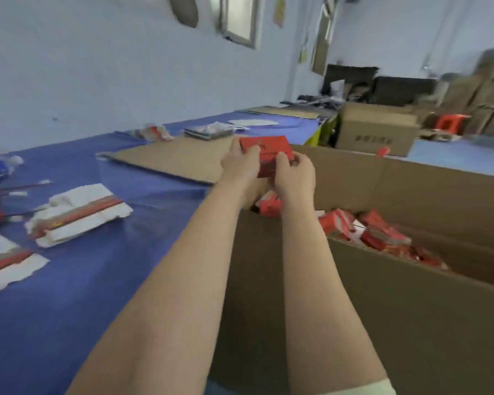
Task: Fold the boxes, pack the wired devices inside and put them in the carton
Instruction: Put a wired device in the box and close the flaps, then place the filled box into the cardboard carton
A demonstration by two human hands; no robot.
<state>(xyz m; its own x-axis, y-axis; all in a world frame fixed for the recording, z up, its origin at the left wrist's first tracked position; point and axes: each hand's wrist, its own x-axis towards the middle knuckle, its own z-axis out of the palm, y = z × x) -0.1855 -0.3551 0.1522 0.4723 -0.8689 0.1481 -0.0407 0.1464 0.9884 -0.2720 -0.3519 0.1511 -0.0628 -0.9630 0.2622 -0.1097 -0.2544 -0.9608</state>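
We have the left hand (pixel 240 163) and right hand (pixel 295 173) both gripping one red box (pixel 268 155), fingers curled round it, above the open carton (pixel 411 303) right of the table (pixel 97 280).

The red box (pixel 268 145) looks like printed paperboard with a slight sheen, though blur makes that uncertain. The carton (pixel 397 323) and the flat sheet (pixel 169 161) are matt brown cardboard. The blue table cover (pixel 69 309) is smooth and faintly glossy.

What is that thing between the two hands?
A red box. The left hand and the right hand grip it from either side, as the head view shows.
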